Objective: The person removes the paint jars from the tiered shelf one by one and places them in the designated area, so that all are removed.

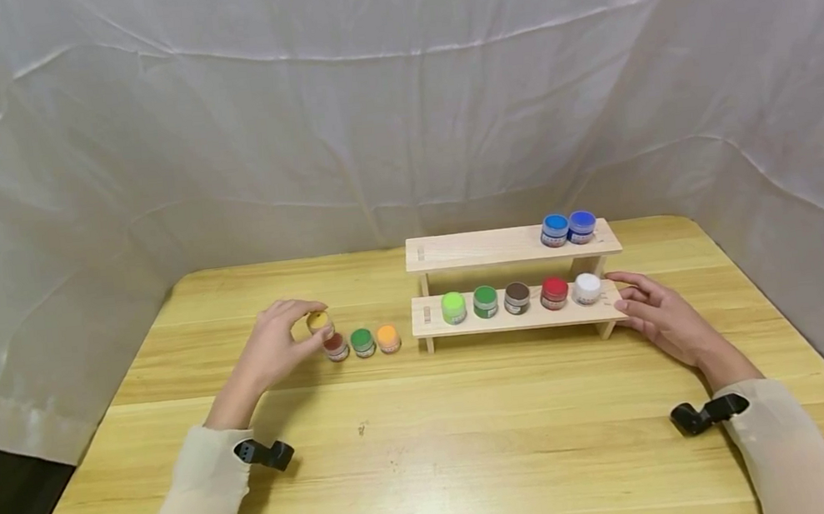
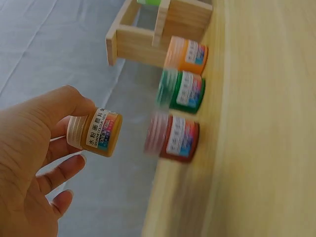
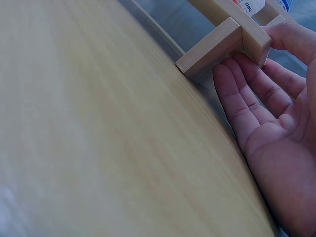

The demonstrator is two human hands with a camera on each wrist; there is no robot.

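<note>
My left hand pinches an ochre-yellow gouache paint jar between thumb and fingers, held above the table. Just below it stands a brown-red jar, followed to the right by a green jar and an orange jar. At the right end of a two-step wooden rack, my right hand holds the lower shelf's end, thumb at the edge and fingers by the leg. On that shelf sit light green, green, dark brown, red and white jars.
The rack's upper shelf carries two blue jars, one lighter and one darker, side by side near its right end. A wooden table lies under everything, with a pale cloth curtain behind it.
</note>
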